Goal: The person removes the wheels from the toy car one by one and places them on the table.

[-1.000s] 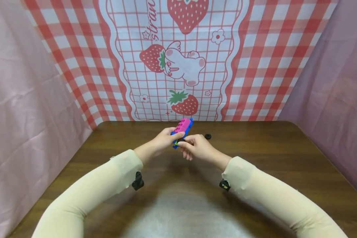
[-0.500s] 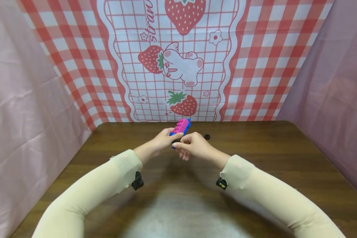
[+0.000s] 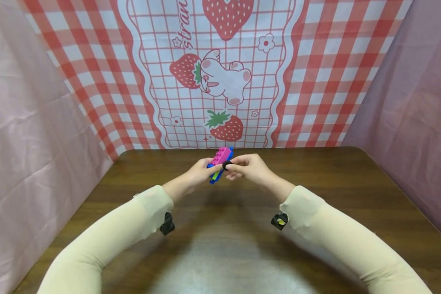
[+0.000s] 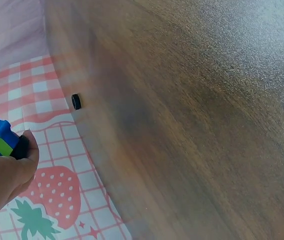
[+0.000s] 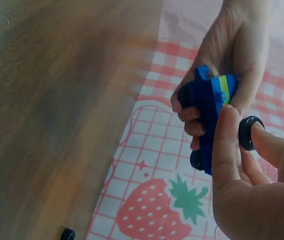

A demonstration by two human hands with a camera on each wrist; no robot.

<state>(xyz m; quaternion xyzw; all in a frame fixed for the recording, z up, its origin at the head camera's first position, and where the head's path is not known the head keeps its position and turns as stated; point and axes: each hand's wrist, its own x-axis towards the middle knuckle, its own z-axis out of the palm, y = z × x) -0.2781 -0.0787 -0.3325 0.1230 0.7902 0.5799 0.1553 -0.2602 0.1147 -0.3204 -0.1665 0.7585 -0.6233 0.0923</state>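
My left hand grips a toy car built of blocks, pink on top over a blue base with a lime-green stripe. The car is held tilted above the table. On its far side, the right wrist view shows black wheels fitted to the blue base. Just right of the car, my right hand pinches a loose black wheel between thumb and fingers. Another black wheel lies on the table; in the head view my right hand hides it.
The brown wooden table spreads under both arms. Behind it hangs a red-and-white checked cloth with strawberry prints. Pink curtains hang at both sides.
My right hand has shifted up and right with the wheel, away from the car's near end. The green stripe there shows again. My left hand has barely moved.
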